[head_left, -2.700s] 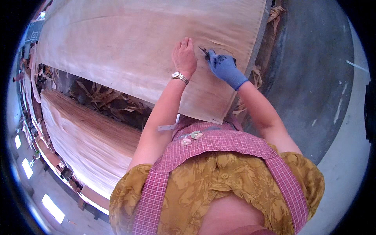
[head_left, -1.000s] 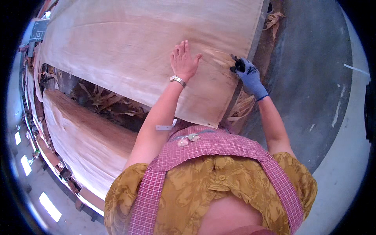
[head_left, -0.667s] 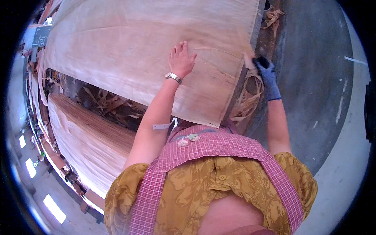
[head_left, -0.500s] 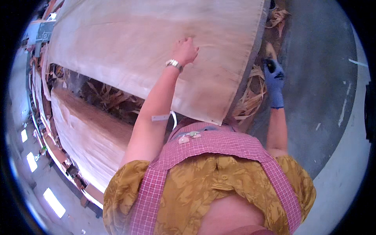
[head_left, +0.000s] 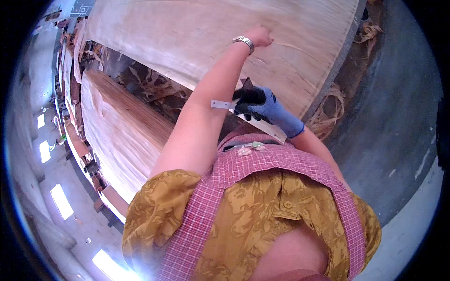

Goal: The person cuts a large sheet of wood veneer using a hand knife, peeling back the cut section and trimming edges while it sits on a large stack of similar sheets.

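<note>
My bare left hand (head_left: 258, 36), with a metal watch at the wrist, rests on a large pale wood veneer sheet (head_left: 197, 33). Its fingers are curled in, and I see nothing held in them. A short white strip of perforated tape (head_left: 220, 104) lies across my left forearm. My right hand (head_left: 265, 105), in a blue glove with black fingers, is closed on the strip's right end beside that forearm. A dark pointed piece (head_left: 247, 84) sticks up at the gloved fingers; I cannot tell what it is.
Left of the sheet stands another veneer stack (head_left: 110, 145), across a gap with torn veneer scraps (head_left: 150, 86). More curled scraps (head_left: 333, 110) lie along the right edge. A dark grey floor (head_left: 389, 126) stretches to the right.
My right hand has come from beside the sheet's right edge across to my left forearm and taken hold of the tape's end. My left hand appears farther up and right in view.
</note>
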`<control>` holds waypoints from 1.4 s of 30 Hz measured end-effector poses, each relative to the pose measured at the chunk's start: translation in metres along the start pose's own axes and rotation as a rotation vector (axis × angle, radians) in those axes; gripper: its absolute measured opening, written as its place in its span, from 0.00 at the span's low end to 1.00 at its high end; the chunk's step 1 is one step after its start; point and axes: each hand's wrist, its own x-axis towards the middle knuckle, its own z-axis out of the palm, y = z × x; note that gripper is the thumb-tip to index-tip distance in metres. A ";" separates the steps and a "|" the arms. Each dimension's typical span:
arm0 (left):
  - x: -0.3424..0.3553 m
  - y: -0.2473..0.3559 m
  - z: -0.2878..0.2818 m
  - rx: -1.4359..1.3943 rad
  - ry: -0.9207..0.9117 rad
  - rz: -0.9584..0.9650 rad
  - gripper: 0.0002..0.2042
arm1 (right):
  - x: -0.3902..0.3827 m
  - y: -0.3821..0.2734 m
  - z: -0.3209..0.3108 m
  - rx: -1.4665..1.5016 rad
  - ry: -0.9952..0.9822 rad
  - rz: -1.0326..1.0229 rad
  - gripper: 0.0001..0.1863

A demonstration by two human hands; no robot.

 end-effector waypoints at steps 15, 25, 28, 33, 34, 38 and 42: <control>-0.071 0.008 0.035 -0.399 0.806 0.106 0.20 | 0.037 0.030 -0.119 0.041 0.790 0.053 0.12; -0.092 0.010 0.060 0.179 0.592 0.399 0.25 | 0.030 0.028 -0.113 -0.042 0.811 0.176 0.17; -0.084 0.008 0.061 0.217 0.596 0.399 0.26 | 0.016 0.030 -0.124 -1.327 0.945 0.021 0.15; -0.084 0.019 0.051 0.216 0.473 0.343 0.27 | -0.018 0.014 -0.146 -0.312 1.118 -0.059 0.10; -0.081 0.024 0.045 0.200 0.370 0.283 0.27 | -0.027 0.020 -0.158 -0.163 1.181 -0.070 0.09; -0.049 0.080 0.040 0.227 0.557 0.423 0.26 | -0.038 0.023 -0.173 0.026 1.271 -0.054 0.06; -0.031 0.123 0.050 0.193 0.512 0.689 0.25 | -0.042 0.028 -0.178 -0.008 1.248 -0.136 0.10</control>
